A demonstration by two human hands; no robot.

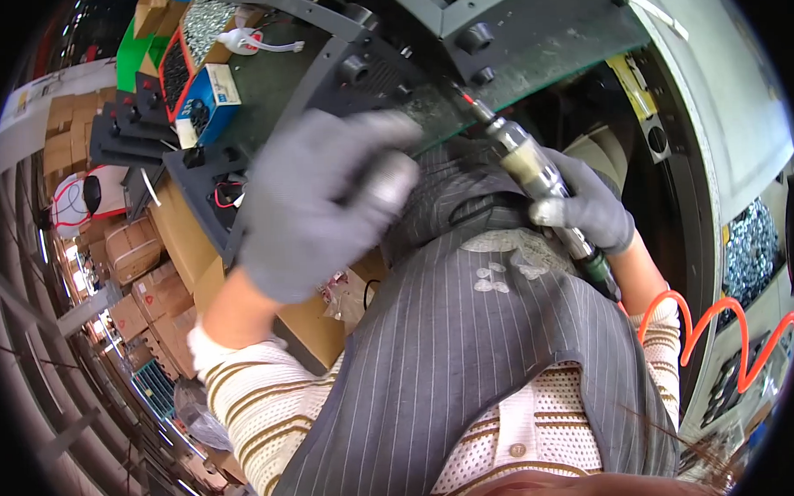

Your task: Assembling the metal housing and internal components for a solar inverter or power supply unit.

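My right hand (588,208), in a grey glove, grips a pneumatic screwdriver (534,175) with a pale translucent body. Its tip points up-left at the edge of a dark metal assembly (425,63) on the green-topped bench (277,68). My left hand (317,198), also grey-gloved and blurred, is closed around a small grey cylindrical part (393,180) close to the assembly's edge. An orange coiled air hose (714,324) trails from the tool's lower end at the right. My grey striped apron (453,351) fills the lower middle.
A blue box (210,101), a red bin of screws (174,74) and black brackets (126,126) sit at the bench's left end. Cardboard boxes (145,292) are stacked on the floor at left. A bin of shiny small parts (751,249) is at the right.
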